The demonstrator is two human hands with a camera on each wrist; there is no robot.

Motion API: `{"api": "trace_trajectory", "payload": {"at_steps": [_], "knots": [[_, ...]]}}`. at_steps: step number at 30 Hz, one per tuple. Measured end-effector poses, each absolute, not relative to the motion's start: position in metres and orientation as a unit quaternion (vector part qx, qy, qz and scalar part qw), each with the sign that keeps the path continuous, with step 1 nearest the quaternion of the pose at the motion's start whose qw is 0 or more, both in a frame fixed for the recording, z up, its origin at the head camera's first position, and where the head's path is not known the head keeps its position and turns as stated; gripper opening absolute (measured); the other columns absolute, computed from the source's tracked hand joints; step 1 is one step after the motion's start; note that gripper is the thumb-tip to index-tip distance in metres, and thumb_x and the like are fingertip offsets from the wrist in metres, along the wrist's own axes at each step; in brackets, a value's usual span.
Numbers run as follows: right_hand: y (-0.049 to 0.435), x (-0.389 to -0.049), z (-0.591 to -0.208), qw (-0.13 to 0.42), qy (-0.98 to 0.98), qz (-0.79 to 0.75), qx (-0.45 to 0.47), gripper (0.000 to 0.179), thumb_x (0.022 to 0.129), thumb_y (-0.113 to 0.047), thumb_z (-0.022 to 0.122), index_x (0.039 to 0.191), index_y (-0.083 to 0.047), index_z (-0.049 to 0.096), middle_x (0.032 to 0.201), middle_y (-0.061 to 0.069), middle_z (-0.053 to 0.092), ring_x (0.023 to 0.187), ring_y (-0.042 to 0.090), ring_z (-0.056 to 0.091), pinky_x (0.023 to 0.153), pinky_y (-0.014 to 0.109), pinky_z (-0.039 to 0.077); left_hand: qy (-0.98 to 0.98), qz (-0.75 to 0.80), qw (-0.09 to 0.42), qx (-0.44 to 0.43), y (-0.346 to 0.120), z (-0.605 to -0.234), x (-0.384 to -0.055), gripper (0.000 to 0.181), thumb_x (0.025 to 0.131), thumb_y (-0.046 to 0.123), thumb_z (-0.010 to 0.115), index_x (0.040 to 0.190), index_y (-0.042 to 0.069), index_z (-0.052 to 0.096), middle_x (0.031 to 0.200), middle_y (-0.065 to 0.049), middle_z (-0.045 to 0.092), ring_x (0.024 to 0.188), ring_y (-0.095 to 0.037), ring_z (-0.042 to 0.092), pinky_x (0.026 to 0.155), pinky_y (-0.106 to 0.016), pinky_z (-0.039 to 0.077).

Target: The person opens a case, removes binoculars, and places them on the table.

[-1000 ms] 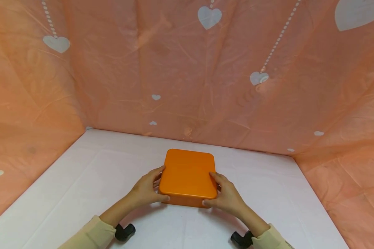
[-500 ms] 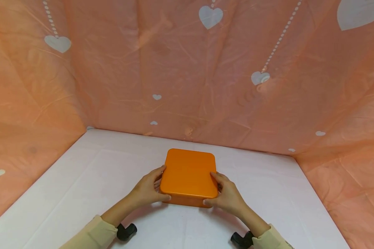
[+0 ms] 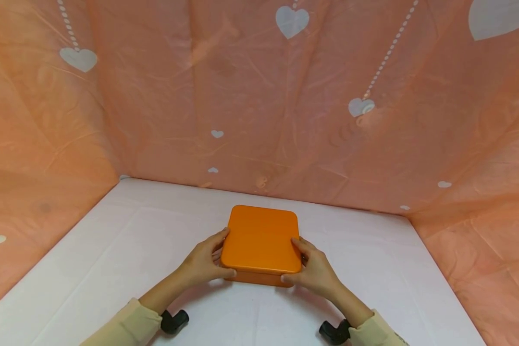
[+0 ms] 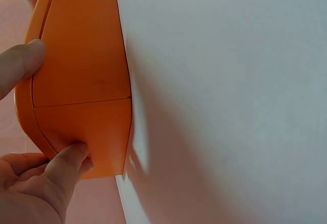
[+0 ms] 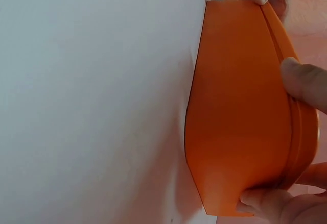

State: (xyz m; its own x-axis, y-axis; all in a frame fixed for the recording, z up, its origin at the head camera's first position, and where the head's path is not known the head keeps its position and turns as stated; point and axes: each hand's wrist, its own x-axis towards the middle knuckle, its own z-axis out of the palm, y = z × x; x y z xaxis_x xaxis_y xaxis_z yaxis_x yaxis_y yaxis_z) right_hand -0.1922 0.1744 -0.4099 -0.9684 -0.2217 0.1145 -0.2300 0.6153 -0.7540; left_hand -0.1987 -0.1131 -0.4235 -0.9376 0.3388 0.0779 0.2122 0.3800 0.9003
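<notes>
An orange lidded box [image 3: 262, 239] with rounded corners sits flat on the white table [image 3: 155, 230], its lid on. My left hand [image 3: 205, 259] grips the box at its left side, thumb along the near wall. On the opposite side my right hand [image 3: 315, 269] holds it the same way, with the thumb near the front right corner. In the left wrist view, one fingertip touches the lid rim of the box [image 4: 87, 45] and another presses its side wall. The right wrist view shows the lid seam on the box [image 5: 240, 101] between the fingers. Its inside is hidden.
A peach curtain [image 3: 242, 96] printed with white hearts hangs behind the table and along both sides. Black wrist mounts [image 3: 174, 322] sit under the beige sleeves [image 3: 125, 324]. White table surface surrounds the box.
</notes>
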Motion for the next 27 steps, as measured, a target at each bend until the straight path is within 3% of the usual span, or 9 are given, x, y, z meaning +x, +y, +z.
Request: {"api": "trace_trajectory", "payload": {"at_steps": [27], "knots": [[0.1764, -0.1924, -0.4126, -0.004, -0.88, 0.457, 0.132, 0.093, 0.06, -0.01, 0.091, 0.14, 0.005, 0.046, 0.149, 0.027, 0.036, 0.13, 0.038, 0.049, 0.1, 0.04, 0.047, 0.82, 0.543, 0.072, 0.165, -0.1138, -0.4223, -0.1999, 0.104, 0.069, 0.008, 0.086, 0.15, -0.004, 0.023, 0.159, -0.02, 0.02, 0.141, -0.038, 0.033, 0.106, -0.038, 0.041]]}}
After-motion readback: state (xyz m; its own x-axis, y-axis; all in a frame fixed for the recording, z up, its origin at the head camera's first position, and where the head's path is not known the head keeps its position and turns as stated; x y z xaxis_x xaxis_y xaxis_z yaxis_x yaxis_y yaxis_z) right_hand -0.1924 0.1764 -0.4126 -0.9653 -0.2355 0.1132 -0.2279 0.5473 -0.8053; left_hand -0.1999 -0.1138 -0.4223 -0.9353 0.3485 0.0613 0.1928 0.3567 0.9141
